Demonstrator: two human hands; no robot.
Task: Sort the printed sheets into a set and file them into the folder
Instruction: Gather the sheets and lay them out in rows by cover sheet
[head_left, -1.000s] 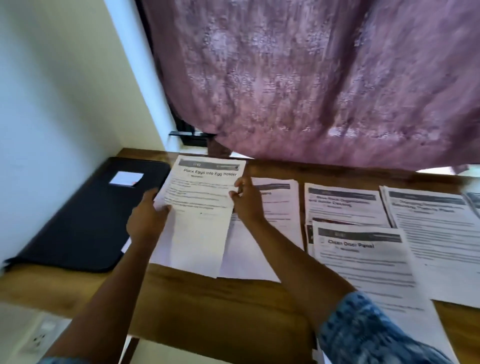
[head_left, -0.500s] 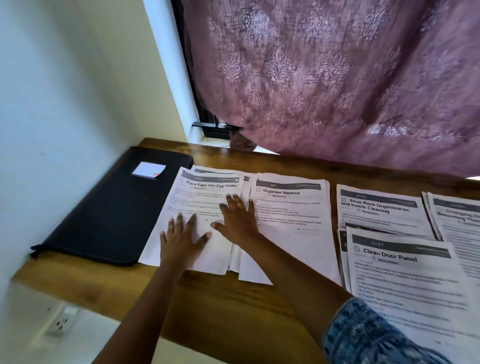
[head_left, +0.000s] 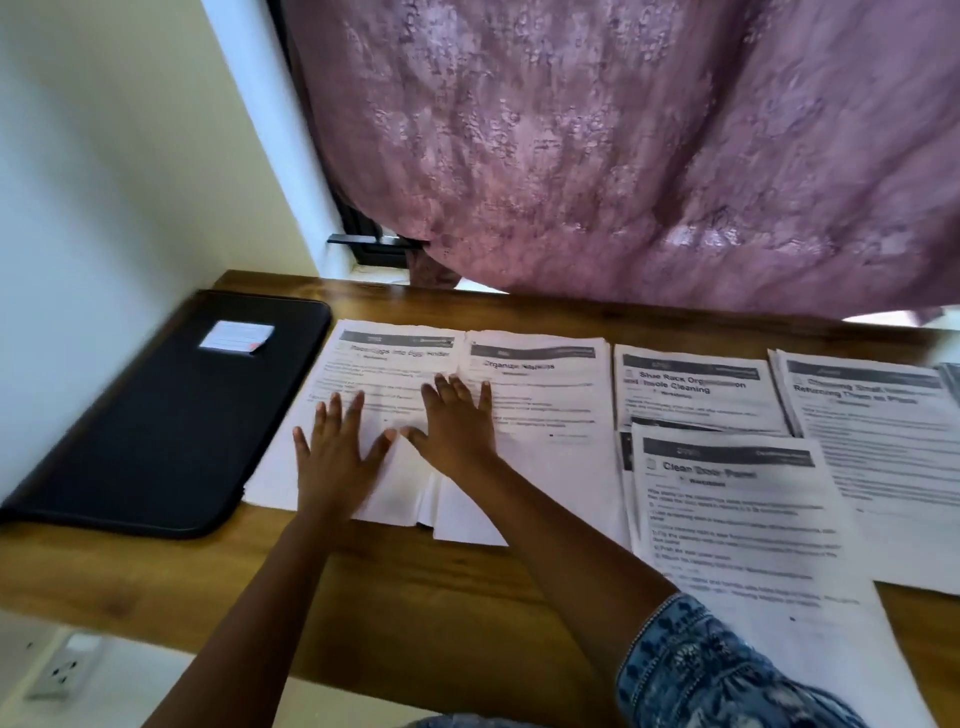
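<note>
big pinkish-purple curtain (head_left: 623, 156) fills most of the top, hanging down to the back edge of a wooden desk (head_left: 415, 597). a pale wall (head_left: 104, 156) runs down the left side. a bit of dark window frame (head_left: 369, 244) pokes out where the curtain starts.

on the desk, far left, there's a black folder (head_left: 166, 415), lying flat and closed, tucked up against the wall. the printed sheets are all laid out to the right of it in a row, none of them in the folder yet. just beside the folder is the egg holder sheet (head_left: 363, 374), then the organize napkins pile (head_left: 550, 395) partly tucked under its right edge. next is the shoe rack sheet (head_left: 696, 389), with the clean door panel sheet (head_left: 737, 519) overlapping its bottom and reaching toward the front edge. another pile (head_left: 872, 441) sits at the far right, title too blurry to read.

the left hand (head_left: 332, 462) is flat on the egg holder sheet, fingers straight and spread, pressing down and gripping nothing. the right hand (head_left: 457, 426) is the same, palm down and fingers apart, sitting right over where the egg holder sheet meets the napkins pile. the thumbs point at each other, almost touching. a blue patterned sleeve (head_left: 701, 670) shows on the right arm.

small stuff: a white label (head_left: 236, 338) on the folder near its top, and a wall socket (head_left: 62, 670) below the desk at bottom left.
</note>
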